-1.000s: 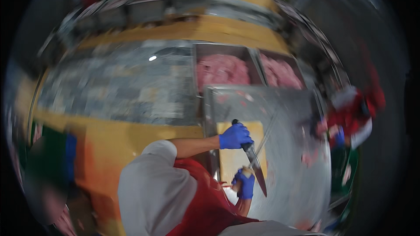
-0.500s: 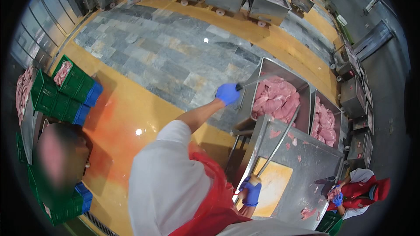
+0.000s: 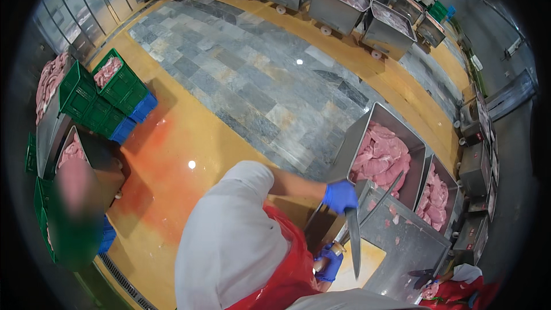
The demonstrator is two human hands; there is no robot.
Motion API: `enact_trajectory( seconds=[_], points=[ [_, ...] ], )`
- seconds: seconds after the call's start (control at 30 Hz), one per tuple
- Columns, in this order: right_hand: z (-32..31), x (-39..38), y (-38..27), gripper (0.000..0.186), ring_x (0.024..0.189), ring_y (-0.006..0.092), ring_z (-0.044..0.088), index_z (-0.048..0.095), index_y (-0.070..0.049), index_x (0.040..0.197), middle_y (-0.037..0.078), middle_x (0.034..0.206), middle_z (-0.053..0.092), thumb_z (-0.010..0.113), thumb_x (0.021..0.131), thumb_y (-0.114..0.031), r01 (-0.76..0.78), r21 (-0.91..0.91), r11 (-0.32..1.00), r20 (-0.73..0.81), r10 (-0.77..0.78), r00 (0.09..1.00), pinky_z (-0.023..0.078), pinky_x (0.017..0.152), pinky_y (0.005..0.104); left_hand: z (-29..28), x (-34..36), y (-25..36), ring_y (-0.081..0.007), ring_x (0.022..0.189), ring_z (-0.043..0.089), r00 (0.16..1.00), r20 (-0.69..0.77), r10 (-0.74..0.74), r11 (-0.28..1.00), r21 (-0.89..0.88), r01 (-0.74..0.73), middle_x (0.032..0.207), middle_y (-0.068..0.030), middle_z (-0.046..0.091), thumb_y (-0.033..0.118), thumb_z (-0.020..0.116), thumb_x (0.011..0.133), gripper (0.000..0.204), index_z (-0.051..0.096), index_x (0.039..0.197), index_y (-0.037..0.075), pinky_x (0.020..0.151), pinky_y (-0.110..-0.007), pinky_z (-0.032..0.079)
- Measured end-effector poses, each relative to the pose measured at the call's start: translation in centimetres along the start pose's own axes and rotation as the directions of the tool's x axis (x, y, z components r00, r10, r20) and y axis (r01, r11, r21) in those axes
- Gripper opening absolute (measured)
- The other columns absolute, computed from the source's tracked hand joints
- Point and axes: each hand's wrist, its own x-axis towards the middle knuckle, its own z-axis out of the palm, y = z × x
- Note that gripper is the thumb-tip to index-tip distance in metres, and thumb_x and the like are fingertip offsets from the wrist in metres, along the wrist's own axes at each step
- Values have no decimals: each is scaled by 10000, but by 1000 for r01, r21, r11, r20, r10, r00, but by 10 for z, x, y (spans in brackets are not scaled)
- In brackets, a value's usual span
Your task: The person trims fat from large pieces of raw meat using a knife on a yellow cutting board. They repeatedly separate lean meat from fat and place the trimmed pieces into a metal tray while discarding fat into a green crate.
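My left hand (image 3: 341,196) is closed round the handle of a knife (image 3: 355,247). Its long blade points down toward the bottom of the view, over the edge of a pale yellow cutting board (image 3: 367,261). Below it, my right hand (image 3: 329,263) grips the handle of a sharpening steel (image 3: 376,209), a long thin rod slanting up to the right over the metal table (image 3: 413,247). Near the steel's handle end, blade and rod appear close together; whether they touch I cannot tell. A metal bin of pink meat (image 3: 381,155) stands beyond the table.
Another bin of meat (image 3: 434,198) adjoins it. At lower right, a co-worker in a red apron (image 3: 456,291) handles meat. Green crates (image 3: 120,83) on blue ones stand to the left, near a blurred figure (image 3: 74,212). Wheeled metal carts (image 3: 338,8) line the far side.
My left hand has come down and to the right, from beside the bin to near the steel. The knife has swung from pointing at the bin to pointing down. The view has shifted.
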Motion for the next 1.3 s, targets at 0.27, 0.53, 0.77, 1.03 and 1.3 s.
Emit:
enact_trajectory(
  seconds=[0.27,0.53,0.77,1.03,1.3],
  points=[
    [-13,-16,-7,273,522,237,581,563,6,948,104,719,568,614,680,27,17,-21,1000,68,-15,998,515,496,357,49,-35,60,-348,691,678,931,242,274,899,279,-337,708,-135,675,281,686,638,235,723,824,141,653,-467,531],
    [-25,-17,24,452,552,232,588,539,-16,1135,101,813,588,631,697,50,15,50,999,28,-16,999,524,479,357,-25,-17,-1,-361,660,660,984,-118,133,931,356,-83,732,-149,677,310,671,667,206,721,785,148,579,-472,509],
    [0,-8,18,300,522,224,570,560,-28,968,82,734,573,641,687,37,-53,18,998,15,53,998,498,450,352,61,-63,72,-347,704,672,758,146,636,707,283,-648,712,-125,663,268,731,603,219,687,762,124,637,-479,521],
    [-22,-18,26,256,513,243,570,567,0,947,96,722,565,625,699,26,-30,127,991,67,22,997,505,450,370,12,-54,13,-363,694,673,995,56,84,958,271,-96,765,-152,695,326,720,662,267,731,831,120,614,-482,524],
    [-18,-45,22,113,517,221,578,556,-5,890,83,708,554,592,783,-10,100,-1,995,59,-99,993,488,455,335,50,-42,9,-341,713,668,971,158,177,952,225,-210,787,-183,685,307,701,729,247,727,840,87,659,-466,521]
  ],
)
